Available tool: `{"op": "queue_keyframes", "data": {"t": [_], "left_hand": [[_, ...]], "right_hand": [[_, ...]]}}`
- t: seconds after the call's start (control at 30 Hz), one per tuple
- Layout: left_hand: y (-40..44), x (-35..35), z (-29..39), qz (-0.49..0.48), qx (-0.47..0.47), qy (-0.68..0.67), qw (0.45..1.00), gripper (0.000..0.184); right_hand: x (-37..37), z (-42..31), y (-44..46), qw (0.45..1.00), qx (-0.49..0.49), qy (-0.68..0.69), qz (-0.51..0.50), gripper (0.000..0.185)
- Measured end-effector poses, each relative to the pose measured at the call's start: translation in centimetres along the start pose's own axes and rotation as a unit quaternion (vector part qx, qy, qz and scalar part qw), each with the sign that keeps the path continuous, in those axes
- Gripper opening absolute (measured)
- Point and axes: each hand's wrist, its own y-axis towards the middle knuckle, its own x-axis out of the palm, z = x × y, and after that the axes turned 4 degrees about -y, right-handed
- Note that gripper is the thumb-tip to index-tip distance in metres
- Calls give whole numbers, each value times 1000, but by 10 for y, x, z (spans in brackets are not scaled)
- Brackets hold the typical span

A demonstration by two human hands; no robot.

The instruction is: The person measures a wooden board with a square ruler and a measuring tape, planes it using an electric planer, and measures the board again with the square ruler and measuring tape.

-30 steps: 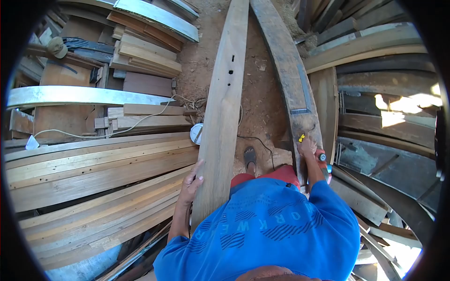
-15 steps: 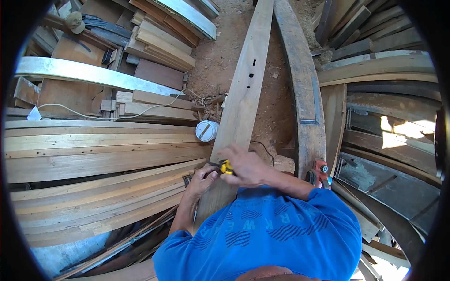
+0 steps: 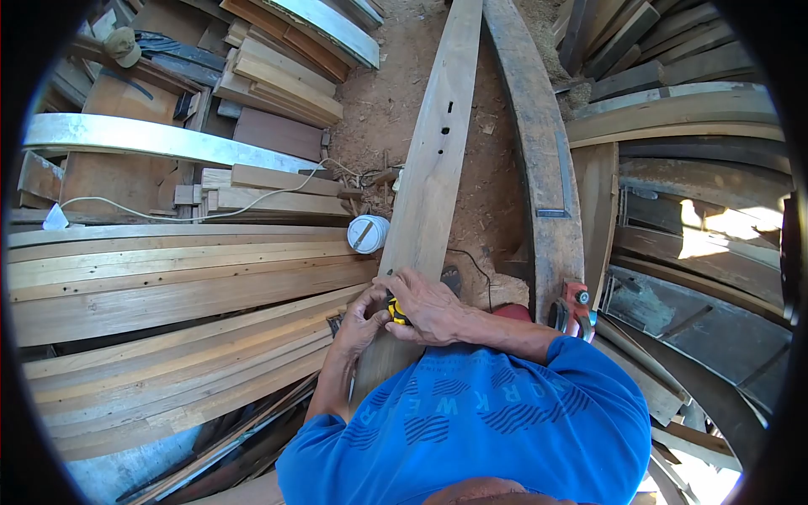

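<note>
A long wooden plank [image 3: 425, 198] with several dark holes runs away from my body. Over its near part, my right hand [image 3: 429, 310] is closed around a small yellow-and-black hand tool [image 3: 397, 312], mostly covered by the fingers, so its exact kind is unclear. My left hand [image 3: 360, 322] is at the plank's left edge, right against the tool. Its thumb and fingers are pinched together, and whatever lies between them is hidden.
Left of the plank stand a white bucket [image 3: 368, 234] and stacked boards [image 3: 168, 295]. At right, a thick curved beam [image 3: 539, 151] carries a metal square [image 3: 567, 181]; a red power tool [image 3: 576, 303] sits near my right elbow. A cable [image 3: 478, 263] lies on the ground.
My right hand has shifted slightly left and down, closer to my left hand. The dark end of the tool, seen before, is now covered. The view has moved slightly.
</note>
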Motion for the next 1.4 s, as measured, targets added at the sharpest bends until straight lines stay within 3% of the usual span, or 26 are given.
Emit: {"op": "queue_keyframes", "data": {"t": [0.23,0.43,0.53,0.63,0.7,0.77,0.83,0.93,0.97,1.03,1.17,1.4], "left_hand": [[2,-5,4,19,-69,86,994,37],[7,5,12,28,27,96,995,29],[6,3,9,12,13,30,999,28],[6,-8,4,-29,4,10,1000,28],[3,-5,12,-2,-19,16,1000,27],[4,-5,12,7,-33,24,999,28],[5,-12,5,4,-33,34,999,30],[11,13,26,57,76,-24,995,54],[12,12,28,53,36,-15,998,63],[15,10,30,42,-40,4,998,82],[19,5,28,18,-16,130,991,86],[15,15,39,40,-22,159,986,82]], "right_hand": [[2,1,0,1000,-1,-6,21,70],[3,3,4,1000,-6,-26,14,69],[-4,3,4,999,-16,-29,-11,70],[-34,0,-1,991,9,-81,-103,63],[-68,13,-17,978,30,-147,-146,52],[-111,24,-37,965,132,-160,-161,46],[-134,71,-61,965,141,-171,-138,42],[-182,96,-62,972,147,-177,-47,33],[-188,112,-57,969,141,-205,12,32],[-203,121,-23,928,246,-266,90,33],[-217,157,43,889,285,-312,178,35],[-225,227,73,903,271,-304,135,39]]}}
